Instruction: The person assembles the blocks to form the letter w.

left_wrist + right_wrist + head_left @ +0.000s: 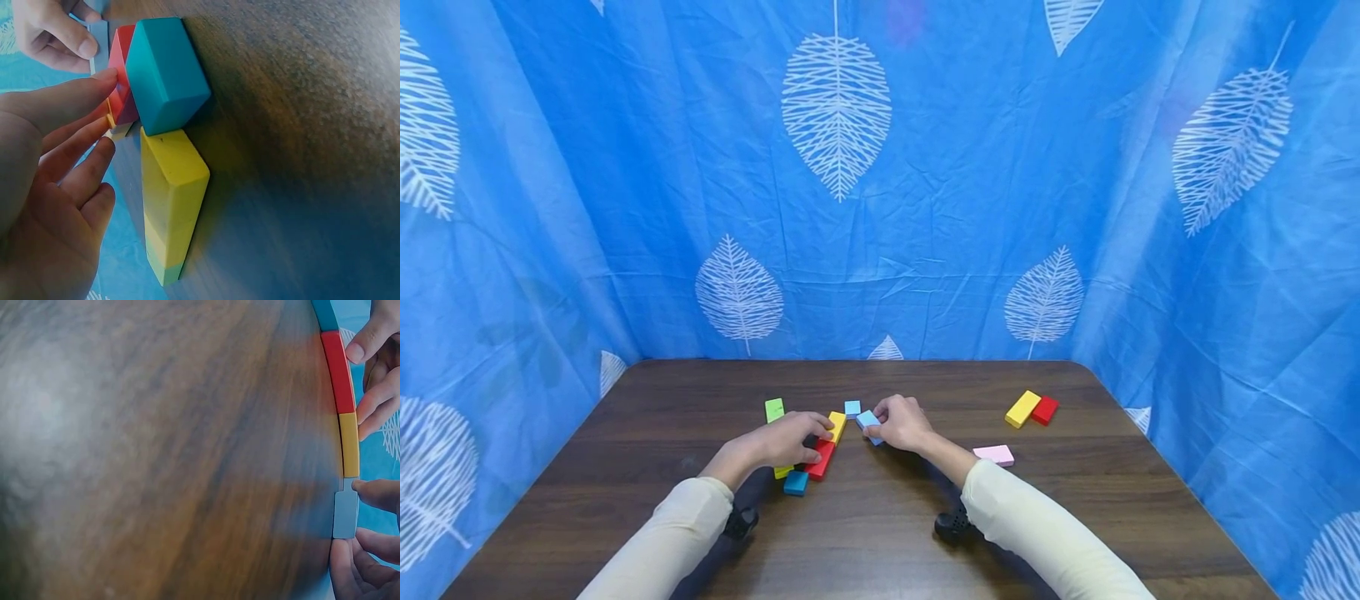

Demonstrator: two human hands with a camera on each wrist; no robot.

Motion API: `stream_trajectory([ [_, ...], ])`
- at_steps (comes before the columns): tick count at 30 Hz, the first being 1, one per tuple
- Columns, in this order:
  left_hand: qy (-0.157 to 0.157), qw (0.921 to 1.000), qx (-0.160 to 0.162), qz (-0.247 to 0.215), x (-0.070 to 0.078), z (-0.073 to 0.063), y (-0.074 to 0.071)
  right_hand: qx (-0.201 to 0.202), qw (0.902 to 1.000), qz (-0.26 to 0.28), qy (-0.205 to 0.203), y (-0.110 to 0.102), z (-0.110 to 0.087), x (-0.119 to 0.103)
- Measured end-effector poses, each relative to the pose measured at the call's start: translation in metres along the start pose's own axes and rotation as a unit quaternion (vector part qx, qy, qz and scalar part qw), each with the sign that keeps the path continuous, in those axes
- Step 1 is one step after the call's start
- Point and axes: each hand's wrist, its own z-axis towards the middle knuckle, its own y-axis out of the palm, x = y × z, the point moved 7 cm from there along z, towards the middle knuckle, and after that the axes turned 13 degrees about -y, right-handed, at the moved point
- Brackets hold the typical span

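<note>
My right hand (904, 423) pinches a light blue block (868, 421) between thumb and fingers, low over the table. Just behind it lies a smaller light blue block (852, 407). My left hand (786, 440) touches a red block (822, 460) with the thumb, its other fingers reaching to a yellow block (838, 427). Red and yellow lie end to end in a slanting row. At the red one's near end sits a teal block (165, 69). Beside the left hand, partly covered by it, runs another line with a green block (773, 408) and a yellow-green block (172, 181).
On the right of the brown table (1120, 517) a second yellow block (1023, 409) and a small red block (1044, 409) lie side by side. A pink block (993, 455) is beside the right forearm. Blue leaf-patterned cloth (940, 200) hangs behind and at both sides.
</note>
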Motion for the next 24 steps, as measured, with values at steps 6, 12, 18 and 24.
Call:
stream_trajectory([
  [6, 0.0, 1.0, 0.0, -0.004, 0.0015, -0.0008, -0.0013, 0.001, 1.0, 0.006, 0.004, -0.0008, -0.0005, 0.0002],
  [12, -0.001, 1.0, -0.002, -0.006, 0.0017, -0.0011, -0.0007, 0.002, 1.0, 0.003, 0.001, -0.0006, -0.0011, 0.0006],
  [18, -0.003, 1.0, 0.0, -0.008, 0.0015, -0.0019, -0.0016, 0.006, 1.0, -0.002, -0.002, -0.0006, -0.0012, 0.0003],
  [24, -0.003, 1.0, 0.0, -0.005, 0.0014, -0.0008, -0.0012, 0.003, 1.0, 0.001, 0.002, -0.0002, -0.0015, 0.0003],
])
